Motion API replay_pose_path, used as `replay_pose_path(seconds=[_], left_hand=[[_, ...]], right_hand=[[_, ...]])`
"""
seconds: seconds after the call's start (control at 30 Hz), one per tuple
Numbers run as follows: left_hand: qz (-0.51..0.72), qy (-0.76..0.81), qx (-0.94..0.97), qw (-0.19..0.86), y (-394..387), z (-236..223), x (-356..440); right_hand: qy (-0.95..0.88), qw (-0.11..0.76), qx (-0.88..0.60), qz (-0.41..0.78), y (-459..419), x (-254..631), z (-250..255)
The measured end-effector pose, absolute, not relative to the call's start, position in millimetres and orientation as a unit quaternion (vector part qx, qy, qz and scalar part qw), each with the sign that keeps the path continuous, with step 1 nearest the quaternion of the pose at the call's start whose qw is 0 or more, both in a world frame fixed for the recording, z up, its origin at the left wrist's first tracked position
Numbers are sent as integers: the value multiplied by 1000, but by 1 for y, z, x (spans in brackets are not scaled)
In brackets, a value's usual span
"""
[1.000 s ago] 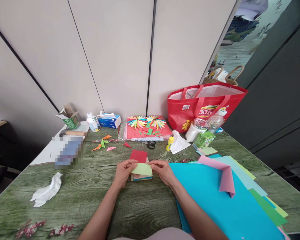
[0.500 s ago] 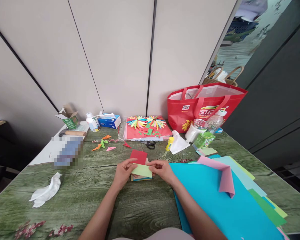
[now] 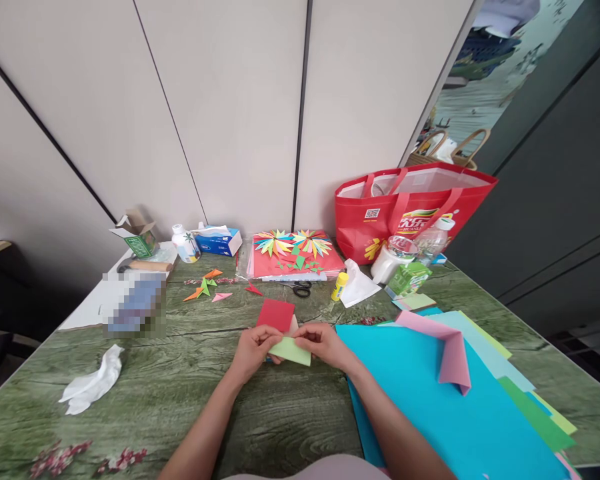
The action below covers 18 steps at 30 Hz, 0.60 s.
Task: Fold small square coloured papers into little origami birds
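Observation:
A light green sheet of paper (image 3: 293, 352), folded to a narrow rectangle, is pinched between both hands above the table. My left hand (image 3: 254, 348) grips its left end, thumb on top and fingers partly behind it. My right hand (image 3: 323, 343) pinches its upper right edge. Just beyond the hands lies a red square of paper (image 3: 276, 315), with a bit of pale paper showing beside it. A sliver of blue shows under my left fingers; most of what lies beneath the green paper is hidden.
Large blue sheets (image 3: 425, 387) and a folded pink strip (image 3: 453, 347) lie at right. Farther back are scissors (image 3: 301, 289), a yellow glue stick (image 3: 339, 287), small folded paper pieces (image 3: 206, 288), paper flowers (image 3: 275, 244) and a red bag (image 3: 355, 227). A crumpled tissue (image 3: 93, 381) lies left.
The green paper has tilted, its right end dropping lower and nearer to me. My right hand has moved left along its upper edge. The stack beneath is now mostly covered.

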<state>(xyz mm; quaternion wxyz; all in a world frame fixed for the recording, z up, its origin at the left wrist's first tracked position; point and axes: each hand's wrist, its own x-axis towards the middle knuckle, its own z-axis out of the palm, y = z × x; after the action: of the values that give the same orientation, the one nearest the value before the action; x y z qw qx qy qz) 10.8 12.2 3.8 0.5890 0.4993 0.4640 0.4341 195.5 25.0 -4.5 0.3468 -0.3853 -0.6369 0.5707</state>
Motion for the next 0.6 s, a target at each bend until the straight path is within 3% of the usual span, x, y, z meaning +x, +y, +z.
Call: replay_pose_path(seconds=[0.33, 0.6], left_hand=[[522, 445, 427, 589, 14, 1, 15], [473, 448, 401, 644, 9, -4, 25]], right_hand=[[-651, 424, -436, 455, 23, 186, -12], [-603, 481, -456, 445, 22, 177, -21]])
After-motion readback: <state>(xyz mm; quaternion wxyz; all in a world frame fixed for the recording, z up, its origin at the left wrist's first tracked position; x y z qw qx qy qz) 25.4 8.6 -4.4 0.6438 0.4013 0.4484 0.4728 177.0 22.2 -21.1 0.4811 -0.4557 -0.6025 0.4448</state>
